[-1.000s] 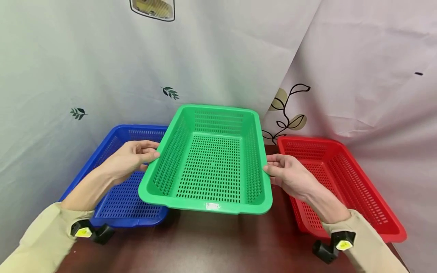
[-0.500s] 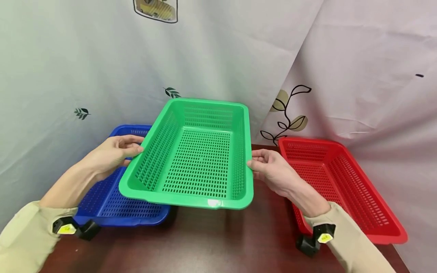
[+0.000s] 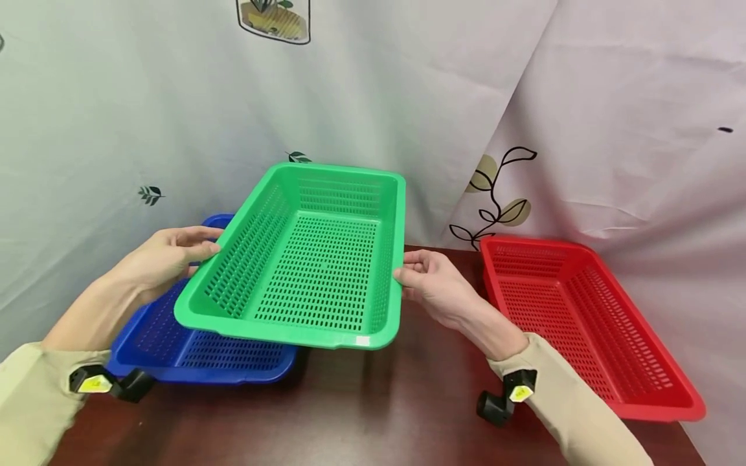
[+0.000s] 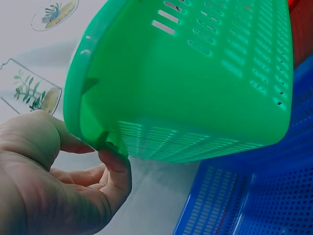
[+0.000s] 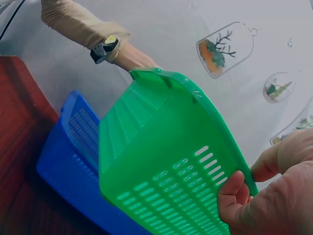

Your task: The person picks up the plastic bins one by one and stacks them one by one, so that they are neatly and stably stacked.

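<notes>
Nearest, front of tabletop. Above it, L hand: thumb + fingers clamped on green basket at its L rim; R hand pinches its R rim likewise. Green basket's in the air, partly over blue basket; can't tell if the 2 touch. Blue sits on tabletop, L side; red basket also on tabletop, R side, apart from green. Far back, printed curtain. Progress, my read: lift done, set-down not yet; 1 of 3 baskets up, 2 down.
</notes>
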Demonstrator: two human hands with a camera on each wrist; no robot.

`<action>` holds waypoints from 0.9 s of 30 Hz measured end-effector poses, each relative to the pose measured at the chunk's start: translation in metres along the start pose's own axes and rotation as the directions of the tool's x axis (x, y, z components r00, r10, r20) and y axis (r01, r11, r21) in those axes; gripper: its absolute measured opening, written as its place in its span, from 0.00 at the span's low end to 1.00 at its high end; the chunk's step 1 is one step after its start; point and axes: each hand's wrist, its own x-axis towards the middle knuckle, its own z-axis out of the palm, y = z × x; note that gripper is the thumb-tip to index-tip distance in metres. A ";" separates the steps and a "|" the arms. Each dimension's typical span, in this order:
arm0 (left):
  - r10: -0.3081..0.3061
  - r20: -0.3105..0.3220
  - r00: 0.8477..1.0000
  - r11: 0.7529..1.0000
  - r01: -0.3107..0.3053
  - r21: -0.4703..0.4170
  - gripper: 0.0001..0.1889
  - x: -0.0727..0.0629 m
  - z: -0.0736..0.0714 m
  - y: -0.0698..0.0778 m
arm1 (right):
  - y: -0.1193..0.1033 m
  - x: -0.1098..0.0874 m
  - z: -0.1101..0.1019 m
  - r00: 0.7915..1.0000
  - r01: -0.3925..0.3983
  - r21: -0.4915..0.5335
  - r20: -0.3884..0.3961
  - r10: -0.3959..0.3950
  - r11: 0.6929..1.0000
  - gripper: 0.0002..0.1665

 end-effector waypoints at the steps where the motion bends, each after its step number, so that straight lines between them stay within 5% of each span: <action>1: -0.003 -0.002 1.000 1.000 0.003 0.005 0.30 0.001 0.000 0.000 | 0.000 0.000 0.000 1.000 0.000 0.003 0.002 0.000 1.000 0.25; 16: -0.072 -0.006 0.997 0.996 0.072 0.052 0.33 0.006 0.001 0.002 | 0.000 0.002 -0.004 1.000 -0.006 0.019 0.001 0.006 1.000 0.24; 27: -0.106 -0.047 0.993 0.994 0.106 0.008 0.16 0.004 -0.006 0.001 | 0.001 0.005 -0.004 0.999 -0.011 0.019 0.034 0.010 1.000 0.23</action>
